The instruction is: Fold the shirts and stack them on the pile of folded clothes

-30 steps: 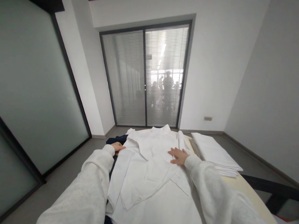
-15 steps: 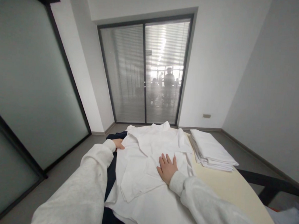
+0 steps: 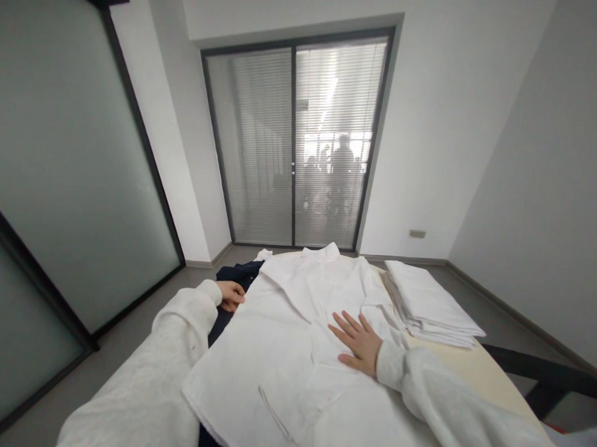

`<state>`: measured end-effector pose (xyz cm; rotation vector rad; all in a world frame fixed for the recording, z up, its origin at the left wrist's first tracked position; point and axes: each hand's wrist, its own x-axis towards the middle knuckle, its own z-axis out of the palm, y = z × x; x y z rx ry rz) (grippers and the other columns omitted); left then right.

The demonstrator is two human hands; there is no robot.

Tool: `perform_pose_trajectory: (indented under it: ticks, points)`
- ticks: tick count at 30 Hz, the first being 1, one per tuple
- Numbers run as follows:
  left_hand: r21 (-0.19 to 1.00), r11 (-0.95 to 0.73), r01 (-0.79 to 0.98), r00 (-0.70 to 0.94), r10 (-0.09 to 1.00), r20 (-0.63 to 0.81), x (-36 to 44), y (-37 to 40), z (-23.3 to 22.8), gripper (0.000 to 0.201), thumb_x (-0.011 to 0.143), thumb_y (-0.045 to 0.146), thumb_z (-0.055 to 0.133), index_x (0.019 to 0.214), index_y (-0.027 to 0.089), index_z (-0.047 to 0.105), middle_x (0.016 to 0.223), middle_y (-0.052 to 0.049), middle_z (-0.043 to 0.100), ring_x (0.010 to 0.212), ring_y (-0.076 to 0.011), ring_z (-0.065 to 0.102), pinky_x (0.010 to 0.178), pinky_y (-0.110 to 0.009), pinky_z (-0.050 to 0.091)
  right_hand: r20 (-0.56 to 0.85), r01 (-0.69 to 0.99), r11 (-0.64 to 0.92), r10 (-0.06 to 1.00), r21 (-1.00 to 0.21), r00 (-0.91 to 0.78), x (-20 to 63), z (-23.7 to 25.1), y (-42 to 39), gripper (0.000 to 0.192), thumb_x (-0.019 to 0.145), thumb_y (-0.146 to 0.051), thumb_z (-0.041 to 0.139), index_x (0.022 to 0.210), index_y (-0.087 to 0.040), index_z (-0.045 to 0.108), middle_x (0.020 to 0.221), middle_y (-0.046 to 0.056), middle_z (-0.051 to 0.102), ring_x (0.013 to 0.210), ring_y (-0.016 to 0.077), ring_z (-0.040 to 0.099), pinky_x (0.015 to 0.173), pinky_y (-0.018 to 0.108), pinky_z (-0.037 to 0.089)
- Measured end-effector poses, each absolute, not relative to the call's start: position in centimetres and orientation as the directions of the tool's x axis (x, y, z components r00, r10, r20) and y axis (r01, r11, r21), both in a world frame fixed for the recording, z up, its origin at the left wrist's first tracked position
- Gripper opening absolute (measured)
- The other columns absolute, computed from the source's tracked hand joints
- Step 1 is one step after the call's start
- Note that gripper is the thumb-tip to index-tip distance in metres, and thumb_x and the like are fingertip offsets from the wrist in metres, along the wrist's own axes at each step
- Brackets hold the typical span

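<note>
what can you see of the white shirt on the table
The white shirt looks like thin woven cotton, spread flat, collar at the far end, a sleeve or panel folded over its middle. It lies partly on a dark garment at its left edge. The right hand rests flat on it, fingers spread; the left hand grips its left edge. A folded white stack sits beside it.

Right hand [image 3: 359,343] flat on white garment [image 3: 282,343]; left hand [image 3: 231,295] grips its edge.

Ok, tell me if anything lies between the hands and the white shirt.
Nothing visible does. The right hand rests flat, fingers spread, directly on the white shirt. The left hand is curled at the shirt's left edge, beside the dark garment underneath; whether it grips the cloth cannot be told.
</note>
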<state>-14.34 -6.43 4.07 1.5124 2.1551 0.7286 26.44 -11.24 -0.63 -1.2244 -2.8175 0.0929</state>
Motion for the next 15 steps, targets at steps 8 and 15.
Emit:
perform_pose_trajectory:
  ticks: [8,15]
  points:
    - [0.278,0.04,0.96,-0.065,0.995,0.079,-14.5,-2.1,2.6,0.04,0.079,0.034,0.051,0.118,0.025,0.053,0.131,-0.01,0.046,0.121,-0.0278,0.04,0.094,-0.041,0.035,0.055,0.646,0.745,0.661,-0.166,-0.749,18.7,2.8,-14.5,0.077,0.071,-0.066,0.048,0.137,-0.027,0.033,0.148,0.009,0.015,0.134,0.0357,0.005,0.1,0.062,0.0]
    - [0.063,-0.025,0.998,0.028,0.998,-0.053,-15.2,-1.1,-2.2,0.053,0.089,0.039,0.023,0.141,0.031,0.017,0.148,0.0,0.017,0.136,-0.0252,0.011,0.1,-0.062,0.015,0.073,0.373,0.885,0.407,-0.279,-0.91,15.4,0.8,-18.1,0.067,0.077,-0.07,0.034,0.136,-0.041,0.026,0.145,-0.002,0.025,0.133,0.0378,0.002,0.095,0.07,-0.004]
